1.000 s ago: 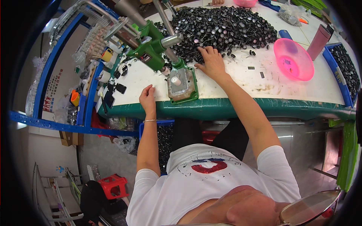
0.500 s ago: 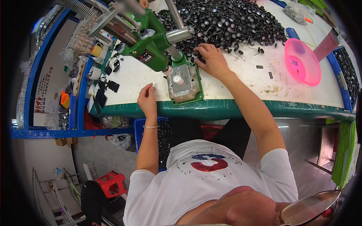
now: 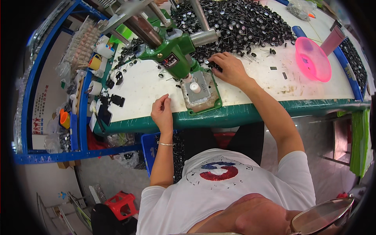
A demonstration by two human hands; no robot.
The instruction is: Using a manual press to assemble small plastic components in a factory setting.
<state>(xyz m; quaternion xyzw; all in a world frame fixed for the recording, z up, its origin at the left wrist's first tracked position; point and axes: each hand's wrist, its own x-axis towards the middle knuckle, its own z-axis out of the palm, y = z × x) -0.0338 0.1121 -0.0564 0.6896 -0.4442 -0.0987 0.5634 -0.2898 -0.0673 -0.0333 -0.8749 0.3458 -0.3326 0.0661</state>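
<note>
My right hand (image 3: 232, 69) is at the near edge of a big heap of small black wheels (image 3: 239, 27) with thin metal axles. Its fingers are curled over black wheels (image 3: 215, 65), gripping at least one; the fingertips are partly hidden. Just left of that hand stands a green hand press (image 3: 174, 58), with a white round fixture (image 3: 194, 87) on the grey plate of its base (image 3: 201, 105). My left hand (image 3: 161, 111) hovers by the table's front edge, left of the base. Its thumb and fingers are pinched together, and whatever lies between them is hidden.
A pink translucent bowl (image 3: 313, 60) and a pink cylinder (image 3: 333, 40) stand to the right, beside a blue bin of black parts (image 3: 354, 64). Loose black pieces (image 3: 117, 100) lie at left, next to a blue rack (image 3: 83, 117). The table has a green padded edge (image 3: 243, 114).
The whole view has shifted slightly. My right hand's fingers have closed over black wheels at the heap's edge. My left hand stays pinched beside the press.
</note>
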